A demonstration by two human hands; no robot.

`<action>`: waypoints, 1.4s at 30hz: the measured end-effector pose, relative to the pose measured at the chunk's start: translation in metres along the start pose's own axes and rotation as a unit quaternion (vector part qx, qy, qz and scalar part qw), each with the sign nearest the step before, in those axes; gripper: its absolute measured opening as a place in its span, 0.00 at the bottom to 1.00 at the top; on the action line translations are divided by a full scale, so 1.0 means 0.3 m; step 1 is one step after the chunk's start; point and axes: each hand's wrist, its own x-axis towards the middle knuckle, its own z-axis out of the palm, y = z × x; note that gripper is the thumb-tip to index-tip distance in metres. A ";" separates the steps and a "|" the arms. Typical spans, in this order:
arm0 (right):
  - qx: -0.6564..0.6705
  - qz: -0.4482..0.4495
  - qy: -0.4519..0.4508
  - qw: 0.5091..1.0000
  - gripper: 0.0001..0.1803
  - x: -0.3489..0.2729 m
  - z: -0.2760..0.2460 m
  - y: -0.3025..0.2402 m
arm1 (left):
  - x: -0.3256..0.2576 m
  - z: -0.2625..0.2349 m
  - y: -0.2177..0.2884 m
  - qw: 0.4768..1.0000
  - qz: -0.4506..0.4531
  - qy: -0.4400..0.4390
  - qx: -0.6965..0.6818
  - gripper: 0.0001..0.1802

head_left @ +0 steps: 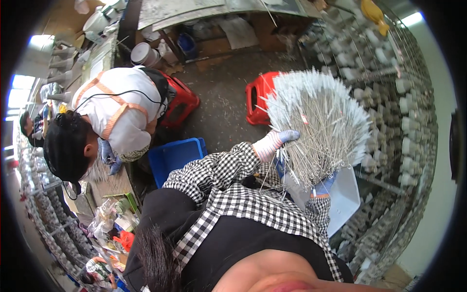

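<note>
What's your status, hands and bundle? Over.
Left hand gripping wire bundle; right hand at its lower end, grip partly hidden. Whitish tips fanned outward. Red stool partly hidden behind.

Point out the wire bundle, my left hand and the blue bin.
Wire bundle (318, 127), head view: middle of the wires.
Left hand (273, 142), head view: the glove's middle.
Blue bin (176, 156), head view: bare inside.

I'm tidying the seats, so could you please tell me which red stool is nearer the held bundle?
The right-hand stool, partly hidden behind the pale-tipped wire bundle; the other stool, at left, is beside the co-worker.
</note>
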 end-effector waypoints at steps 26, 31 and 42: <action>-0.147 0.406 -0.153 0.889 0.30 1.134 1.165 0.003 | 0.442 -0.377 0.634 0.904 0.288 0.206 -0.240 0.28; -0.270 0.414 -0.218 0.842 0.28 1.507 1.039 0.140 | 0.553 -0.585 0.607 0.905 0.214 0.271 -0.247 0.20; -0.491 0.414 -0.213 0.737 0.31 2.173 1.216 0.352 | 0.866 -0.963 0.408 0.717 0.199 0.433 0.509 0.26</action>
